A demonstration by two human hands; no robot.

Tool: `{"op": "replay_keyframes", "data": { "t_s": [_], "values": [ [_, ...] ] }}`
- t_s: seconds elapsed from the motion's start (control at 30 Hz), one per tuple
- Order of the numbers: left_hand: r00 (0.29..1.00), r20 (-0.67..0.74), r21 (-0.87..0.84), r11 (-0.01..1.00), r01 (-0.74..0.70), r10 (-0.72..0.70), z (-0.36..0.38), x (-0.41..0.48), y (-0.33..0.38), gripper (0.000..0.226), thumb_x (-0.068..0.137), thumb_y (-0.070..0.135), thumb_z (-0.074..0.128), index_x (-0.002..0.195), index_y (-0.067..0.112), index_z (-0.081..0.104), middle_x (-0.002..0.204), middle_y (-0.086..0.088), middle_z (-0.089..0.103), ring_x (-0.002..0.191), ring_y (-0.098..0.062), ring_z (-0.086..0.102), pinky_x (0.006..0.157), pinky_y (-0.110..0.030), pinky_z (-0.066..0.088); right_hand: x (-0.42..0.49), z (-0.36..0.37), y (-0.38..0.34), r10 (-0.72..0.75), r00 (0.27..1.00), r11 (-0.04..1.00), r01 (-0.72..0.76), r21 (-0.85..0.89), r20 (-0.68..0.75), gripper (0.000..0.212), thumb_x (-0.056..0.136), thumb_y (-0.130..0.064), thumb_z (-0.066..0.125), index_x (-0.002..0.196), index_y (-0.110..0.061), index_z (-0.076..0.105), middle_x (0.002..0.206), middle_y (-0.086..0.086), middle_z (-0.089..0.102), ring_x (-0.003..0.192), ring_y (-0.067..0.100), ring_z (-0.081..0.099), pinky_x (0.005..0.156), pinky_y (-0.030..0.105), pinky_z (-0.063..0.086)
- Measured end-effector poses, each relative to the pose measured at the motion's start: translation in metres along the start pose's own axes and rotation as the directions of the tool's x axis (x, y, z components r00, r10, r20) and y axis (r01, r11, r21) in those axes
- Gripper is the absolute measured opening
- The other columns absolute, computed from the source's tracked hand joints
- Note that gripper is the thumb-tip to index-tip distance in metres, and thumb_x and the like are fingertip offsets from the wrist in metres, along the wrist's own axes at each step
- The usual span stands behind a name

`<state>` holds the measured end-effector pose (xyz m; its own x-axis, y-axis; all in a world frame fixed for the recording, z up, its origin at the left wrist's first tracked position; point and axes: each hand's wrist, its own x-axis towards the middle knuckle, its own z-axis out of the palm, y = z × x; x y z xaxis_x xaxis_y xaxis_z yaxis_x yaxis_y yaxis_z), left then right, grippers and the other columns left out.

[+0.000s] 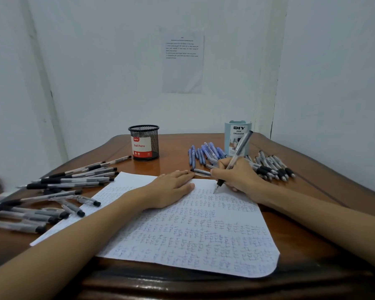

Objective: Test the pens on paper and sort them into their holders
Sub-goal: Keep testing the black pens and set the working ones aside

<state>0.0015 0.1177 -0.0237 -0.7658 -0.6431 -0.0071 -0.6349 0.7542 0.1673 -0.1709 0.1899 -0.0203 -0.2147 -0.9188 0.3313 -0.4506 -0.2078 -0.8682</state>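
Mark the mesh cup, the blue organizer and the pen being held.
mesh cup [154, 141]: head view, mesh wall.
blue organizer [236, 133]: head view, front label.
pen [241, 148]: head view, clear barrel.

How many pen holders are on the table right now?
2. A black mesh cup stands far centre on the table; a pale blue desk organizer stands far right, behind the blue pens, partly covered by the pen the right hand holds.

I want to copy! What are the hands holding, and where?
The right hand holds a pen just above its black grip. The left hand lies flat on the paper, holding nothing.
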Motion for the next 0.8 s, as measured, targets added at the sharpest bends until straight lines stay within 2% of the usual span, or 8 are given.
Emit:
{"op": "replay_keyframes", "data": {
  "t_s": [0.13,0.3,0.43,0.63,0.73,0.8],
  "values": [
    [1.0,0.005,-0.009,1.0,-0.002,0.002,-0.0009,-0.0006,0.001,0.052,0.101,0.04,0.021,0.15,0.022,0.015,0.157,0.003,0.012,0.143,-0.013,0.011,0.115,-0.033,0.011,0.0019,0.0003,0.0001,-0.019,1.0,1.0,0.019,-0.023,-0.015,0.042,0.082,0.009,0.055,0.05,-0.009,0.036,0.044,0.003,0.029,0.029,0.002,0.031,0.037,0.003,0.031],
    [1.0,0.007,0.001,1.0,0.0,0.0,-0.0007,0.0,0.0001,0.053,0.101,0.04,0.021,0.15,0.022,0.015,0.157,0.003,0.012,0.143,-0.013,0.011,0.114,-0.031,0.011,0.0012,-0.0001,0.0004,-0.015,1.0,1.0,0.015,-0.02,-0.007,0.037,0.084,0.007,0.056,0.053,-0.007,0.04,0.045,0.006,0.034,0.029,0.001,0.032,0.039,0.001,0.032],
    [1.0,0.012,-0.002,1.0,-0.002,0.002,-0.0005,-0.0006,-0.0006,0.052,0.101,0.041,0.021,0.15,0.023,0.013,0.157,0.004,0.011,0.144,-0.013,0.01,0.115,-0.033,0.01,-0.0001,0.0005,-0.0007,-0.029,0.999,0.999,0.029,0.014,-0.031,0.04,0.083,0.01,0.054,0.051,-0.009,0.038,0.031,-0.009,0.036,0.031,-0.008,0.043,0.037,0.003,0.033],
    [1.0,0.011,0.004,1.0,0.0,0.0,-0.0008,-0.0006,-0.0005,0.053,0.101,0.041,0.02,0.15,0.024,0.013,0.157,0.003,0.011,0.144,-0.013,0.01,0.115,-0.034,0.01,-0.0006,0.001,-0.0022,-0.029,0.999,1.0,0.028,-0.012,-0.031,0.04,0.083,0.01,0.055,0.051,-0.008,0.038,0.04,0.002,0.033,0.029,-0.003,0.041,0.037,0.002,0.032],
    [1.0,0.013,0.007,1.0,0.0,0.0,-0.0006,-0.0004,0.0002,0.053,0.101,0.041,0.02,0.15,0.023,0.013,0.157,0.003,0.011,0.144,-0.013,0.01,0.115,-0.034,0.01,-0.0003,0.0,-0.0011,-0.029,0.999,1.0,0.029,-0.005,-0.031,0.041,0.083,0.009,0.055,0.052,-0.009,0.037,0.031,-0.008,0.035,0.031,-0.008,0.043,0.037,0.003,0.032],
    [1.0,0.012,0.009,1.0,0.003,-0.003,-0.0004,-0.0001,-0.0006,0.053,0.101,0.041,0.02,0.15,0.023,0.014,0.157,0.003,0.011,0.144,-0.013,0.01,0.115,-0.034,0.01,0.0,0.0006,-0.0005,-0.036,0.999,0.999,0.035,-0.016,-0.037,0.041,0.084,0.008,0.055,0.052,-0.008,0.037,0.034,-0.005,0.036,0.031,-0.007,0.042,0.037,0.003,0.033]
  ]
}}
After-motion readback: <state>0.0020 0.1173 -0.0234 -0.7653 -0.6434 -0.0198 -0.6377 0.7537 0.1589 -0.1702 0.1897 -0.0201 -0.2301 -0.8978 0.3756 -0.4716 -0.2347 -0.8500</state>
